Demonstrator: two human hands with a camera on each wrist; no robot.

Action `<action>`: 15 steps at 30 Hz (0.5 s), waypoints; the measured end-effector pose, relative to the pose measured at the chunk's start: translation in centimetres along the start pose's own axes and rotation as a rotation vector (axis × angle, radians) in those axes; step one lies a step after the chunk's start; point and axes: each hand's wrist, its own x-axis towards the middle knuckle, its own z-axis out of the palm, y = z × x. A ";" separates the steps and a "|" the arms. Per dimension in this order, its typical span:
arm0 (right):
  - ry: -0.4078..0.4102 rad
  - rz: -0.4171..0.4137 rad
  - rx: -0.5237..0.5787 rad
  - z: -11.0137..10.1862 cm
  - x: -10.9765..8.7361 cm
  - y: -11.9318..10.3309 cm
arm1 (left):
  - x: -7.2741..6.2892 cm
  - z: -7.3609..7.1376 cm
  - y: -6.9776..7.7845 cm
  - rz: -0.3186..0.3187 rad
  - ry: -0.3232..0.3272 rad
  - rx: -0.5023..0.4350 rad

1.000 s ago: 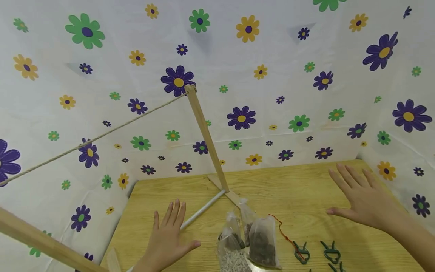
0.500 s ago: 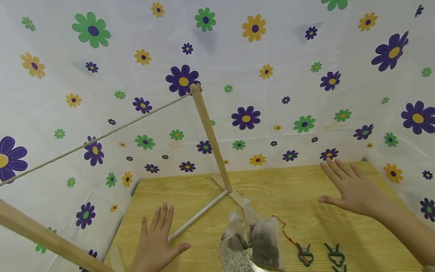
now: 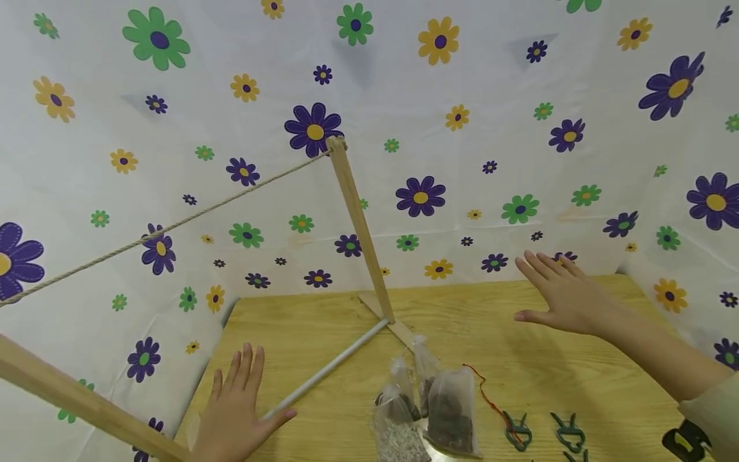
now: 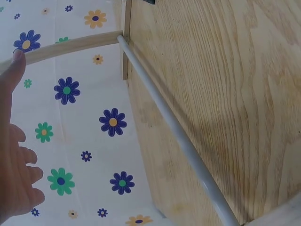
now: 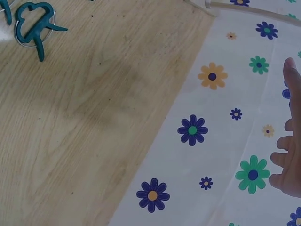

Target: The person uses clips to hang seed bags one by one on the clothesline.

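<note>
My left hand (image 3: 233,407) hovers with fingers spread over the table's left part, near a grey rod (image 3: 331,366), and holds nothing. Over the right side my right hand (image 3: 562,292) is likewise spread and holds nothing. Between them, toward the front, stand several mesh bags (image 3: 450,414) with dark and pale contents. A red cord (image 3: 487,398) runs from beside the bags to a dark green plastic clip (image 3: 518,433). Another green clip (image 3: 569,433) lies to its right. In the right wrist view a clip (image 5: 35,26) shows at the top left.
A wooden post (image 3: 360,231) rises from a flat wooden foot at the rod's far end. Twine (image 3: 173,224) stretches from its top leftward. A second wooden bar (image 3: 86,404) crosses the lower left. Flower-printed cloth (image 3: 462,147) surrounds the wooden table (image 3: 479,333).
My left hand has shifted left, away from the rod. The right hand has moved left and slightly farther up. A dark object with yellow has come into view by the right sleeve.
</note>
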 end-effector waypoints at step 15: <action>0.003 -0.059 -0.050 -0.4 5.9 -0.9 | -1.8 -2.7 -2.3 -0.168 -0.052 -0.061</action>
